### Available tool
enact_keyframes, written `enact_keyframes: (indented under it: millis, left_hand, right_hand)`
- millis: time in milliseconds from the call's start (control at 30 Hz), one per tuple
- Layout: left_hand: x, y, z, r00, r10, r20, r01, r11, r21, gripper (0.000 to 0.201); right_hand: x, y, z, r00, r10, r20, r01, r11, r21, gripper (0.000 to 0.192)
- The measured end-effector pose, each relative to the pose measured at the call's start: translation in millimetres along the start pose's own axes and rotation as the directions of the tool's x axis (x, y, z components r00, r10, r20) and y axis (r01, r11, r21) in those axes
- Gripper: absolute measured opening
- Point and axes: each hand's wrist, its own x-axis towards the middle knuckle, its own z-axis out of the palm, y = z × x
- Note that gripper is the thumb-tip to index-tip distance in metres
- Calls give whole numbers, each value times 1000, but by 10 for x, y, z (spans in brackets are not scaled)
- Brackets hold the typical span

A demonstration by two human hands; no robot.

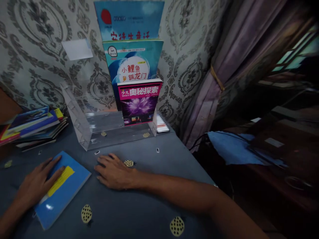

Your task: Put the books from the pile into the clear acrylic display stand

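My left hand [37,182] rests flat on a blue book [68,192] with a yellow patch, its fingers stretched over the cover. Just to the right of that book, my right hand [116,172] lies on the tablecloth with its fingers apart and holds nothing. Beyond both hands stands a clear tiered stand [77,122]. Along its right side three books rise in steps: a magenta and purple book [139,104] in front, a teal book [153,59] behind it, and a blue book [129,20] at the top. The left side of the stand shows bare clear plastic.
A stack of books and magazines [37,126] sits at the far left. Patterned wallpaper [191,69] backs the table [139,209]. A tied curtain [206,109] hangs to the right. Past the table's right edge lie a blue cloth [229,146] and dark clutter with cables.
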Motion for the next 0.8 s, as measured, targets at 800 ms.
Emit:
enact_keyframes:
  millis: [800]
  left_hand:
    - [-263, 686, 277, 954, 291, -74, -300, 936, -183, 60]
  right_hand:
    - [-529, 346, -191, 963, 267, -24, -264, 961, 87, 35]
